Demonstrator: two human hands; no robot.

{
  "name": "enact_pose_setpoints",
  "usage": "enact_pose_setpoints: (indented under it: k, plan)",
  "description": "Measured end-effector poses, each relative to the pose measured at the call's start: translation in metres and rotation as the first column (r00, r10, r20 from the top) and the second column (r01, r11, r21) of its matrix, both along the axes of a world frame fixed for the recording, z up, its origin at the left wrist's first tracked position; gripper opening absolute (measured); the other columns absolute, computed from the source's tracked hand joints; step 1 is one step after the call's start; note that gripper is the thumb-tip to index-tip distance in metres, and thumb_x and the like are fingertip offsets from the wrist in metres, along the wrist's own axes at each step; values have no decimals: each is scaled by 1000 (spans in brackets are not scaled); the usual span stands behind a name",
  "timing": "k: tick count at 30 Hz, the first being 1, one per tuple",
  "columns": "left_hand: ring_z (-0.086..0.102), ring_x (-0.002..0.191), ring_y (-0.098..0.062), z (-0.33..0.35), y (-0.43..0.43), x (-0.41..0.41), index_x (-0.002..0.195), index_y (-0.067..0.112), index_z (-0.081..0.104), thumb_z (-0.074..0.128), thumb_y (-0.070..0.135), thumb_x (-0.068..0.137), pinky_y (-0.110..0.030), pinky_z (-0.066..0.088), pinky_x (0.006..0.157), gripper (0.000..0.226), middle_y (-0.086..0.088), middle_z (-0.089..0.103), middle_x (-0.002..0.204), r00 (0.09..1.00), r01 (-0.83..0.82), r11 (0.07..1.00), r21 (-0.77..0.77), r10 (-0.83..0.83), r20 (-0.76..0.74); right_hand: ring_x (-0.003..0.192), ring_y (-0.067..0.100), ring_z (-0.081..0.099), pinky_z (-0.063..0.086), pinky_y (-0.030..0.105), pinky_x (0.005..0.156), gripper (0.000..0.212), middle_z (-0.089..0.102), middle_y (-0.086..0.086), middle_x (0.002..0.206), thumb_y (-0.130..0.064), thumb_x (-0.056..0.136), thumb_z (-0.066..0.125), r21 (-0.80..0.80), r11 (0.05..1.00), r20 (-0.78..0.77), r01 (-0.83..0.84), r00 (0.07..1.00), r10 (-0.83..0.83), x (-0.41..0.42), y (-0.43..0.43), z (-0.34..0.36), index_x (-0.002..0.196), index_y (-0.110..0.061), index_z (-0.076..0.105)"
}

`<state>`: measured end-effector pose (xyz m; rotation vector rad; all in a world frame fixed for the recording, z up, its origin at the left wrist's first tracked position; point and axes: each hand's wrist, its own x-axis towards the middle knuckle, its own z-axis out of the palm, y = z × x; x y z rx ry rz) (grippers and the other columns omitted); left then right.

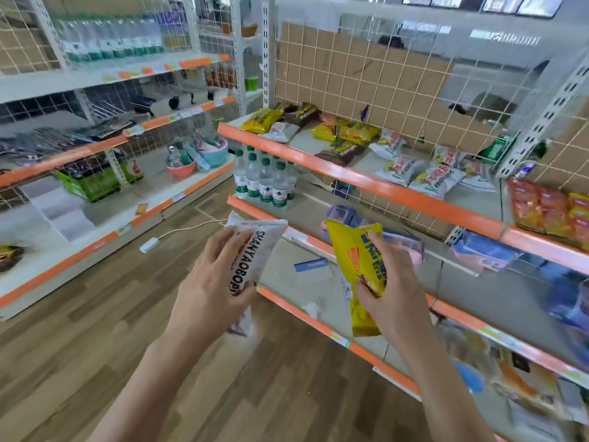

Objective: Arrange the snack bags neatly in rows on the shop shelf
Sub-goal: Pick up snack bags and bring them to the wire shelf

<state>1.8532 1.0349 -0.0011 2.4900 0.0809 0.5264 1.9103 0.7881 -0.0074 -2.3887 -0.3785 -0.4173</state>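
While both forearms are reaching out over the wooden floor [95,314], the left hand [210,275] is gripping a white snack bag [258,247] with black lettering, fingers curled across its front. The right hand [392,282] is clamping a yellow snack bag [360,250], fingers wrapping its right edge and thumb pressing the front. Both bags are hanging in the air, apart from each other, in front of the lower shelves. A white power strip [149,244] is lying on the floor to the left. Just beyond the hands, green-capped water bottles [264,181] are standing grouped at the left end of a middle shelf. Above them, the orange-edged upper shelf [366,183] is carrying loose snack bags lying flat and out of line: yellow bags [261,120] at the far left, a brown bag [339,151] near the front edge, white bags [436,178] overlapping toward the right. Red bags [541,208] are sitting packed together in the next bay to the right. A wire grid [366,78] backed with cardboard is closing off the rear. Far left, bowls [213,151] are sitting on another shelving unit.
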Motion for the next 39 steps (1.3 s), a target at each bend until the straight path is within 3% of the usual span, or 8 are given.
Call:
enact_pose_setpoints:
  k: [3, 8, 13, 20, 27, 33, 37, 39]
  plan:
    - [44, 121, -8, -3, 4, 39, 139, 32, 38, 70, 21, 73, -25, 43, 74, 74, 15, 31, 141, 1000, 16, 1000, -1, -16, -12, 109, 11, 40, 29, 14, 72, 71, 47, 6, 123, -13, 81, 67, 0, 1000, -5, 0, 1000, 0, 39, 3, 0, 141, -28, 32]
    - [45, 119, -8, -9, 15, 115, 139, 34, 36, 70, 22, 74, -25, 44, 72, 74, 17, 29, 143, 998, 50, 999, -8, -50, -27, 121, 21, 42, 38, 25, 83, 71, 44, 4, 130, -13, 81, 67, 16, 1000, -10, 26, 1000, -25, 103, 14, -1, 141, -29, 33]
    - [45, 117, -7, -9, 33, 207, 139, 35, 37, 70, 23, 73, -24, 41, 72, 74, 17, 29, 143, 994, 107, 994, -15, -107, -3, 111, 7, 38, 26, 10, 75, 73, 44, 3, 127, -11, 79, 69, 25, 996, 29, 90, 995, -90, 179, 29, 2, 140, -28, 34]
    - [42, 126, -13, -3, 56, 337, 139, 29, 40, 74, 19, 71, -32, 45, 85, 77, 7, 33, 144, 972, 229, 973, 25, -230, 40, 114, 21, 48, 38, 25, 77, 74, 43, 5, 128, -13, 79, 69, 47, 977, 17, 206, 978, -207, 276, 44, 8, 141, -30, 33]
    - [43, 120, -9, -12, 43, 428, 137, 31, 40, 74, 17, 69, -29, 46, 72, 77, 9, 33, 142, 946, 320, 947, 25, -320, 48, 99, 14, 48, 39, 21, 67, 73, 44, 1, 121, -13, 79, 69, 34, 953, 20, 302, 953, -303, 342, 33, 6, 140, -32, 35]
    - [44, 125, -14, -20, 23, 488, 138, 29, 40, 72, 23, 73, -27, 48, 77, 73, 6, 34, 143, 937, 341, 940, 33, -342, 66, 85, -6, 33, 30, -3, 74, 73, 43, -1, 111, -9, 77, 70, 43, 955, 23, 293, 955, -294, 400, 16, 8, 140, -26, 38]
    - [37, 126, -9, -19, 22, 521, 138, 27, 40, 60, 32, 69, -28, 46, 84, 72, 5, 34, 141, 936, 339, 940, 37, -341, 90, 84, -7, 38, 29, 6, 72, 72, 47, 3, 115, -9, 76, 71, 79, 958, 9, 277, 960, -279, 437, 14, 7, 138, -26, 40]
    - [37, 124, -8, -17, 25, 535, 136, 24, 43, 57, 34, 67, -28, 46, 80, 71, 6, 34, 140, 944, 308, 950, 53, -312, 108, 106, -1, 47, 37, 14, 82, 71, 46, 0, 125, -12, 78, 70, 133, 957, -49, 259, 966, -255, 451, 18, 5, 138, -32, 38]
